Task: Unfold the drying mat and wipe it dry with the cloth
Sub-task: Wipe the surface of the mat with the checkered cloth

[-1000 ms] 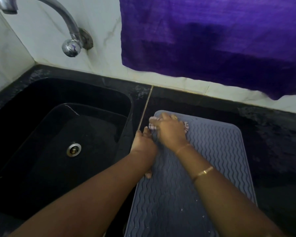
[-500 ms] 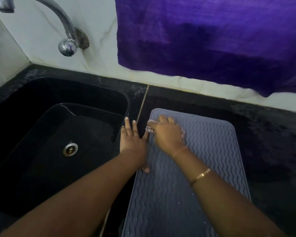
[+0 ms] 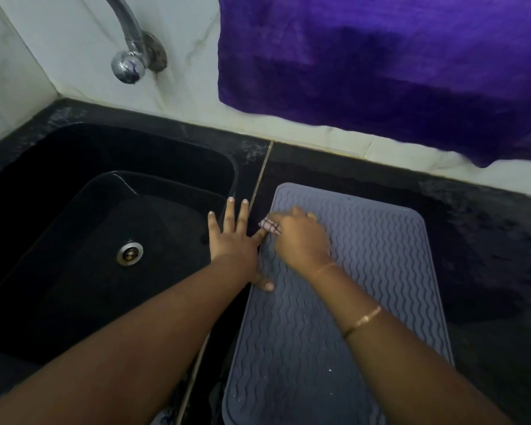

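A grey drying mat (image 3: 365, 271) with wavy ridges lies unfolded and flat on the black counter, right of the sink. My right hand (image 3: 301, 240) presses a small checked cloth (image 3: 270, 226) onto the mat near its far left corner; only an edge of the cloth shows under the fingers. My left hand (image 3: 235, 243) lies flat with fingers spread on the counter strip between sink and mat, its thumb resting on the mat's left edge.
A black sink (image 3: 43, 240) with a steel drain (image 3: 129, 253) fills the left side. A chrome tap (image 3: 129, 56) comes out of the white marble wall above it. A purple cloth (image 3: 380, 72) hangs on the wall behind the black counter (image 3: 488, 256).
My left hand has opened from a curled pose and spread flat beside the mat. My right hand with the cloth has stayed near the mat's far left corner.
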